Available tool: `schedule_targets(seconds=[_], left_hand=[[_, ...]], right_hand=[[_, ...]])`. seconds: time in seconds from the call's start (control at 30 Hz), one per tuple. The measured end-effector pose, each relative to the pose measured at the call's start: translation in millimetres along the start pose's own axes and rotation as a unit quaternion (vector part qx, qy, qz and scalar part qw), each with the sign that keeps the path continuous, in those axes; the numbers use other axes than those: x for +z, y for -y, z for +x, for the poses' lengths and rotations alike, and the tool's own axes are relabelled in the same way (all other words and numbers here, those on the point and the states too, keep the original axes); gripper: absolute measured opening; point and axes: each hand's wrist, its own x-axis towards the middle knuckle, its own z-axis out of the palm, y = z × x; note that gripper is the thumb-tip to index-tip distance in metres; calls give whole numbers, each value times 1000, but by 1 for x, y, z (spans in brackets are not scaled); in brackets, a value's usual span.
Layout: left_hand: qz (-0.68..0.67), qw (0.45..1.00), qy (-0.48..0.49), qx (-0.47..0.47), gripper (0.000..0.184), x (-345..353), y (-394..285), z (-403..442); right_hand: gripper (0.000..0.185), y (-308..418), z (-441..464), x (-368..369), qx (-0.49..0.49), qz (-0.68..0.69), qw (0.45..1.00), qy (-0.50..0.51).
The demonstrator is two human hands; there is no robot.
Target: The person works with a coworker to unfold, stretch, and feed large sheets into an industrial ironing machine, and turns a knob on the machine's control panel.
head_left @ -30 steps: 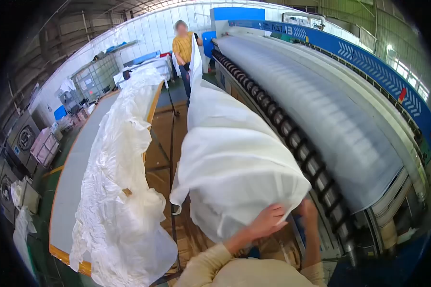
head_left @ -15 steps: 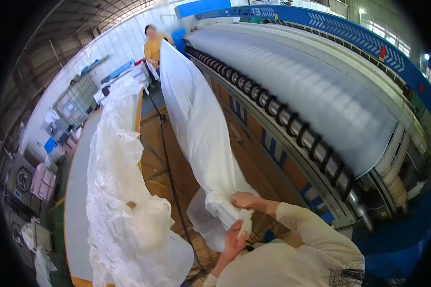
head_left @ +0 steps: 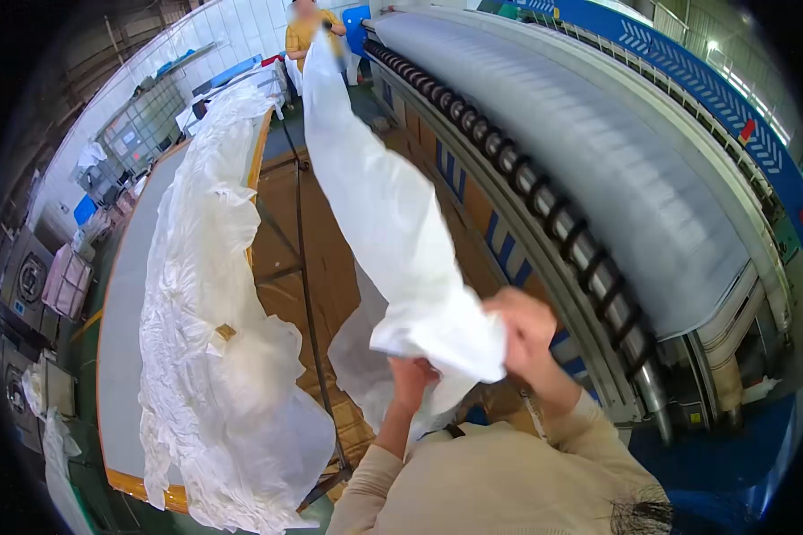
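Note:
A long white sheet (head_left: 384, 205) stretches from my two hands to a co-worker in a yellow top (head_left: 317, 34) at the far end. My right hand (head_left: 525, 334) is closed on its near right corner, slightly blurred. My left hand (head_left: 412, 379) holds the near edge from below, its fingertips partly hidden by the fabric. Part of the cloth hangs down below my hands toward the brown floor covering.
To the left, a long table (head_left: 132, 357) bears a crumpled heap of white fabric (head_left: 196, 294). On the right runs a large roller machine (head_left: 553, 125) with a black spiral-wrapped bar (head_left: 517, 183) along its front. A thin dark rail (head_left: 308, 294) lies between table and sheet.
Both hands have risen and moved apart, the right one to the right and the left one slightly left. The sheet's near end is lifted and spread wider. The view has shifted.

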Motion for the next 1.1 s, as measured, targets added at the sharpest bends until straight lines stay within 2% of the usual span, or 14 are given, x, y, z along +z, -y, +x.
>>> schedule_targets(seconds=[0.03,0.23,0.33,0.43,0.57,0.63,0.67,0.7,0.73,0.77,0.8,0.87,0.97,1.1], left_hand=[[-9,1000,-8,4,39,2,0,7],[-33,998,-58,1,39,-26,5,29],[-60,992,-105,-25,39,-72,12,30],[-124,980,-151,-23,39,-128,-5,28],[-166,947,-123,245,39,-136,-134,14],[61,860,-256,438,35,-55,-208,-8],[213,766,-352,494,31,-7,-224,-17],[321,728,-217,565,24,16,-199,-17],[571,587,-15,574,16,57,-190,-36],[750,373,186,514,11,99,-180,-57],[582,373,247,679,13,124,-153,-58],[587,414,295,630,27,112,-86,-45],[595,410,362,589,40,87,-47,-40],[575,524,342,527,47,72,-80,-69]], right_hand=[[11,4,-18,-1,10,-76,995,58],[13,11,-68,33,61,100,992,45],[14,15,-68,44,-5,43,989,140],[15,9,-83,45,40,17,987,153],[17,-4,-142,42,182,-1,952,246],[18,-24,-188,49,210,-4,942,260],[19,-34,-207,55,241,-11,931,273],[20,-40,-213,60,272,-19,919,283],[20,-44,-208,64,270,-19,922,277],[21,-50,-198,64,359,79,909,194],[22,-57,-186,59,437,175,875,112],[23,-64,-156,50,495,272,825,32],[26,-35,-111,46,671,545,494,-91],[33,-68,-146,92,718,316,620,19]])
